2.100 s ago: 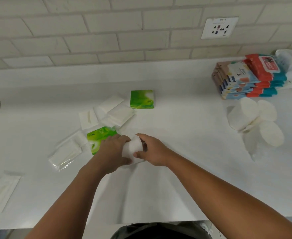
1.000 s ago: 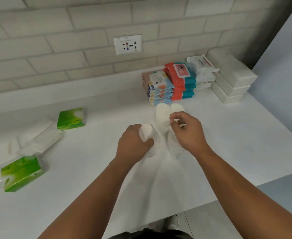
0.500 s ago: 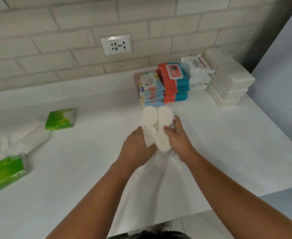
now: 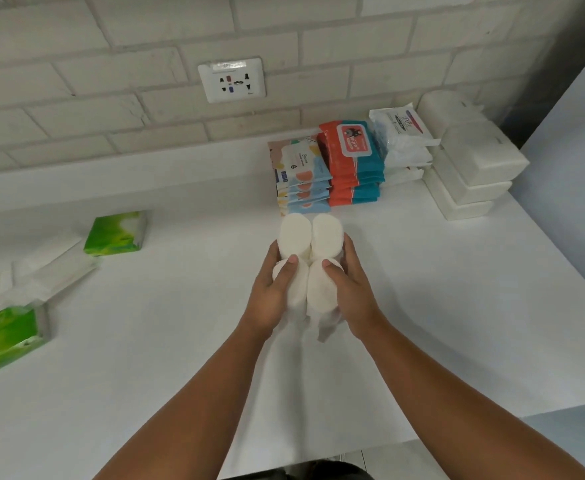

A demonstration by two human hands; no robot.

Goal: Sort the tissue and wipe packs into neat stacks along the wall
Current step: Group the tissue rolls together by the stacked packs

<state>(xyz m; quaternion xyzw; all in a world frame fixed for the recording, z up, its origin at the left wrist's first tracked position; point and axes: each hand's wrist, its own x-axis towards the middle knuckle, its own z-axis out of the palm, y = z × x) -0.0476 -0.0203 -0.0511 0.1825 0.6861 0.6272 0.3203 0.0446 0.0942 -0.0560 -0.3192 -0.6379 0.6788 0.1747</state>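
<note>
Head view: left hand point(image 4: 270, 297) and right hand point(image 4: 355, 296) flank the white pack cluster point(image 4: 306, 242) on the counter point(image 4: 166, 341), each grip curled around it. Cluster's long axis points at the wall point(image 4: 111, 98); wipe stacks point(image 4: 351, 171) lie directly beyond, equally near both hands.

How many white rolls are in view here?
4 rolls, bunched two by two: left hand grips the left pair, far and near; right hand grips the right pair, far and near. The hands could hide another.
</note>
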